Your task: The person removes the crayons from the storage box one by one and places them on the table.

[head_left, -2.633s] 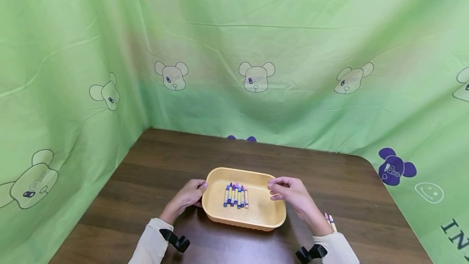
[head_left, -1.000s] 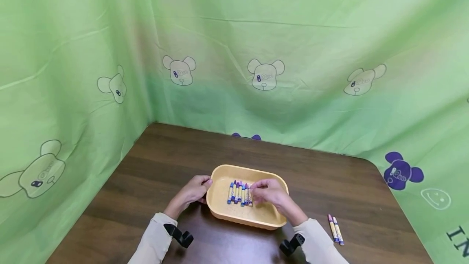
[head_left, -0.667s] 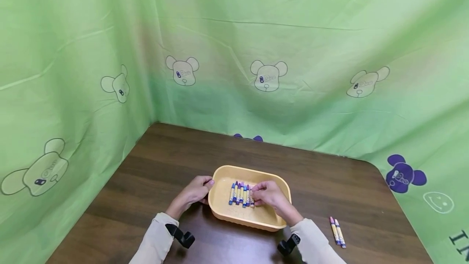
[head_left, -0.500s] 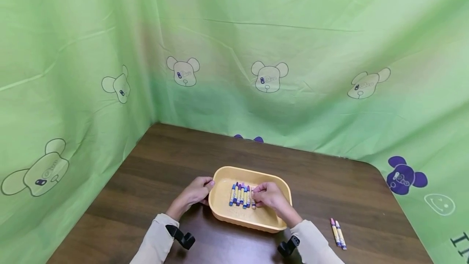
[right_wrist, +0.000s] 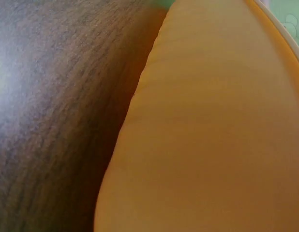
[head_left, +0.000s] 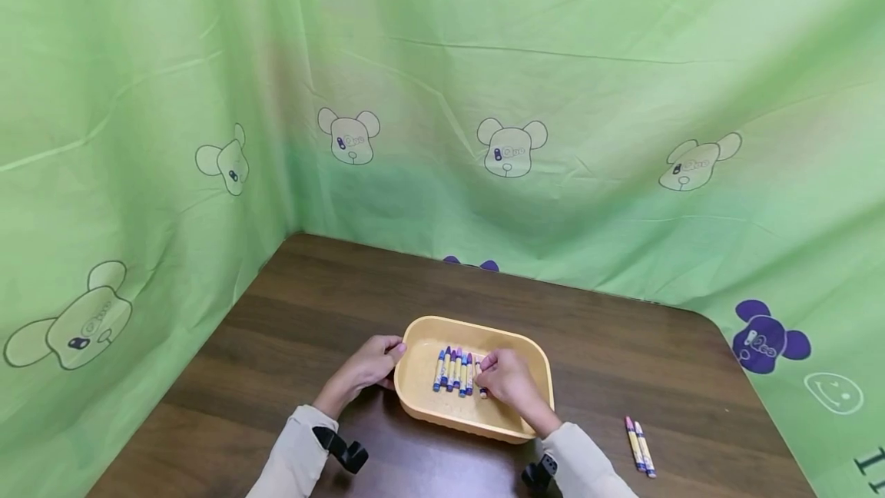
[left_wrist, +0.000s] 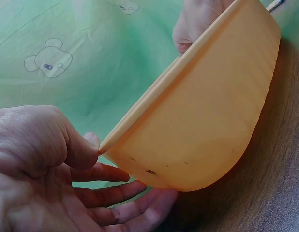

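Note:
A yellow plastic tray point(head_left: 456, 423) sits on the table with a row of several crayons point(head_left: 452, 371) standing side by side in its middle, blue and purple ones among them. My left hand point(head_left: 369, 366) grips the tray's left end; in the left wrist view its thumb is on the rim and its fingers reach under the wall. Inside the tray, my right hand point(head_left: 510, 381) pinches a crayon point(head_left: 483, 393) at the row's right end, a small gap from its neighbour. The fingers cover much of that crayon. Only the tray's outer wall point(right_wrist: 202, 125) and table show in the right wrist view.
Two more crayons point(head_left: 634, 444), with pink and pale purple tips, lie together on the brown wooden table point(head_left: 332, 275) right of the tray. Green cloth point(head_left: 415, 60) with mouse-head prints hangs behind and along both sides of the table.
My right hand has come down from over the tray's right side and taken hold of the end crayon, which has shifted slightly right, away from the row. The left hand keeps its hold.

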### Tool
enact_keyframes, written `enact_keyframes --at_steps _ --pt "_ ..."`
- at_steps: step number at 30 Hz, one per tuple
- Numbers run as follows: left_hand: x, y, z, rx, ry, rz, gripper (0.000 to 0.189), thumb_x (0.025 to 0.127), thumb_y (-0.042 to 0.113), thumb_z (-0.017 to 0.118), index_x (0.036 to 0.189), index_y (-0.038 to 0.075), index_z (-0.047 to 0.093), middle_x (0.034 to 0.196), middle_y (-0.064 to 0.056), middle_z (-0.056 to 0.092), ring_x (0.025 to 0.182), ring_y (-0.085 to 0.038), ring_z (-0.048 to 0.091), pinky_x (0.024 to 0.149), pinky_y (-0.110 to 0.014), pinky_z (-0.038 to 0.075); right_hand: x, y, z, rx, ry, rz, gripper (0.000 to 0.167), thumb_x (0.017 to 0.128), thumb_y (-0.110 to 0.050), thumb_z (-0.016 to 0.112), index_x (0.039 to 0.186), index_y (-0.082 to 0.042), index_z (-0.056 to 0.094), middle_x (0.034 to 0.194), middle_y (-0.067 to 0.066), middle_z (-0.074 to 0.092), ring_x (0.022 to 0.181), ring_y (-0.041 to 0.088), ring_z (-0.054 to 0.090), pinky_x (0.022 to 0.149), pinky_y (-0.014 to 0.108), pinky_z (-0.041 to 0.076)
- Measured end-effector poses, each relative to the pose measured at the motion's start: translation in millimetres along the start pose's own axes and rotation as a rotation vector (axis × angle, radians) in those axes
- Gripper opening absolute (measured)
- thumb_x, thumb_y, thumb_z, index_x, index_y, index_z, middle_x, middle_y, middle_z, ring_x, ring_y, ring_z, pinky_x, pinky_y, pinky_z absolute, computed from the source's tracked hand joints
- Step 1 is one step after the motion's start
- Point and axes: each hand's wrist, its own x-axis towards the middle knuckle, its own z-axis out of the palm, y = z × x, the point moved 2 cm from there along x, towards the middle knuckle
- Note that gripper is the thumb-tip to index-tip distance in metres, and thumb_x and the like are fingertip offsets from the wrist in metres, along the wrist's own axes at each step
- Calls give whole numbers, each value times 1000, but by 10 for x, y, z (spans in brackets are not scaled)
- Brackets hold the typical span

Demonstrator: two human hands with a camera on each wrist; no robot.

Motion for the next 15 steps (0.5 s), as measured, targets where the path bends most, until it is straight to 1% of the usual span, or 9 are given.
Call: enact_keyframes --at_steps 4,8,15 --pt "-5 6 3 -5 -9 4 39 109 10 42 140 -13 50 104 -20 67 79 -19 67 65 -38 64 -12 -11 -1 -51 25 -40 14 71 4 74 77 -4 63 65 2 60 59 13 54 53 22 42" --pt "-9 3 6 -6 -11 8 40 109 11 42 140 -13 49 104 -20 67 79 -19 67 66 -38 64 -30 -23 10 -45 23 -48 15 71 5 73 77 -4 63 68 2 60 62 14 53 53 23 42" --pt "-8 -7 11 -7 -9 14 41 109 11 42 140 -14 48 107 -21 67 81 -21 67 67 -39 64 -29 -32 23 -89 32 -72 15 71 6 72 75 -4 62 71 3 61 62 15 53 53 23 43"
